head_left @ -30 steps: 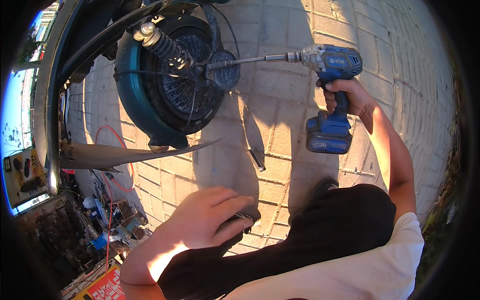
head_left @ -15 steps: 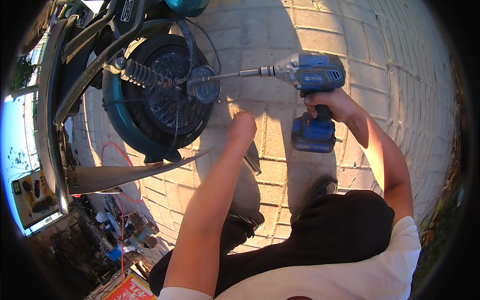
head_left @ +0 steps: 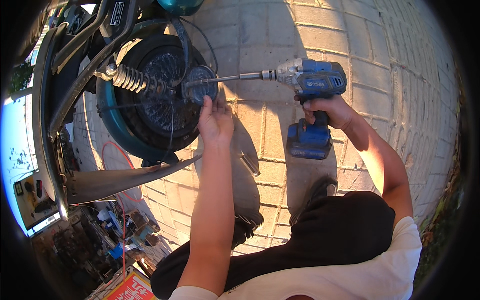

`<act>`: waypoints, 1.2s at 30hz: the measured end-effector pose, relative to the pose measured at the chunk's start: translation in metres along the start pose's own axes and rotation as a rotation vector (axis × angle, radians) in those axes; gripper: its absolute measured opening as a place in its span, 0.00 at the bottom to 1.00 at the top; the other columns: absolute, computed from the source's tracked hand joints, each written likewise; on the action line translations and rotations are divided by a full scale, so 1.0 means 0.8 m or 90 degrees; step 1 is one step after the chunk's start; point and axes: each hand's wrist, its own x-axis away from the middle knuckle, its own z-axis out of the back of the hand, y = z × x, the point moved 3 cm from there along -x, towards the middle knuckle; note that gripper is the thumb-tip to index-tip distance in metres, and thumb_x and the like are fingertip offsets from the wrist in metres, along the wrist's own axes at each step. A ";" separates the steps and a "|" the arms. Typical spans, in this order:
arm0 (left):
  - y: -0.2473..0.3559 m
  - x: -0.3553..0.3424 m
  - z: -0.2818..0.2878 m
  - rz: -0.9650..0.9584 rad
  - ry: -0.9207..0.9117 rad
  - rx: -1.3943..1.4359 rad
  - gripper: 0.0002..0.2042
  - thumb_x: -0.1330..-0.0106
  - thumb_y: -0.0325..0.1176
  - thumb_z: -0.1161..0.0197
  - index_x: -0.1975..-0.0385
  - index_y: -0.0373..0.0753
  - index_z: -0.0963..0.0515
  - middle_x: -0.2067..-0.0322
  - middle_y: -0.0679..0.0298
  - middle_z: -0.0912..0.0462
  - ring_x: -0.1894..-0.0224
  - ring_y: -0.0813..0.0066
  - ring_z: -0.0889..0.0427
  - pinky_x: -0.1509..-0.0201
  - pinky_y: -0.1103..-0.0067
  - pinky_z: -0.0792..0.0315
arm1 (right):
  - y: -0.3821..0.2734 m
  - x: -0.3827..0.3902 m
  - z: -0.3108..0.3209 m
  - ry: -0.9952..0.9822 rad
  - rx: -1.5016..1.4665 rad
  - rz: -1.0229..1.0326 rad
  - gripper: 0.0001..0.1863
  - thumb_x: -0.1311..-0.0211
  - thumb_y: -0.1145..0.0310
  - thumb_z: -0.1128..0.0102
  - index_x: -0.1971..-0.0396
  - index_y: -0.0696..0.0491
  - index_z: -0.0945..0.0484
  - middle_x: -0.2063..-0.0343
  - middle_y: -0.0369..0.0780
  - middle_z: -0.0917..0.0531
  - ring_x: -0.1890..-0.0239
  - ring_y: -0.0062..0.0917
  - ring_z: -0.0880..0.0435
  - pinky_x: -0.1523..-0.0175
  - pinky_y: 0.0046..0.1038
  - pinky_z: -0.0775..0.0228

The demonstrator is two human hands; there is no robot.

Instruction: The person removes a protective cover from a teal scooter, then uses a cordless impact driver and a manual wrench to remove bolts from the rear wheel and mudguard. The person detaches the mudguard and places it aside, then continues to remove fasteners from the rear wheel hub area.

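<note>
Right grip [head_left: 334,110] clamps the blue drill [head_left: 320,79] below its body; left grip [head_left: 217,122], parted, seemingly touches the round cover [head_left: 201,89].

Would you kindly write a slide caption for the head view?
The right hand grips a blue cordless driver; the open left hand is at the round grey disc by the wheel.
</note>
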 end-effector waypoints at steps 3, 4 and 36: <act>-0.021 0.008 -0.007 0.030 -0.003 -0.048 0.10 0.37 0.40 0.37 0.61 0.43 0.25 0.63 0.69 0.22 0.61 0.75 0.28 0.55 0.73 0.38 | 0.005 0.026 0.014 0.049 -0.013 0.016 0.14 0.49 0.77 0.40 0.60 0.59 0.23 0.80 0.37 0.24 0.82 0.21 0.26 0.71 0.22 0.33; -0.031 0.008 -0.010 0.043 -0.009 -0.066 0.09 0.37 0.40 0.37 0.62 0.44 0.24 0.64 0.69 0.22 0.61 0.76 0.28 0.56 0.74 0.39 | 0.005 0.041 0.020 0.077 -0.014 0.027 0.14 0.50 0.78 0.40 0.60 0.59 0.23 0.80 0.37 0.24 0.81 0.21 0.26 0.71 0.23 0.33; -0.045 -0.105 0.045 -0.621 -0.267 -1.965 0.07 0.43 0.32 0.46 0.69 0.42 0.22 0.67 0.63 0.21 0.59 0.65 0.26 0.58 0.69 0.34 | 0.077 0.157 0.076 0.388 0.022 0.049 0.15 0.46 0.76 0.40 0.57 0.61 0.26 0.78 0.36 0.24 0.80 0.22 0.25 0.71 0.26 0.29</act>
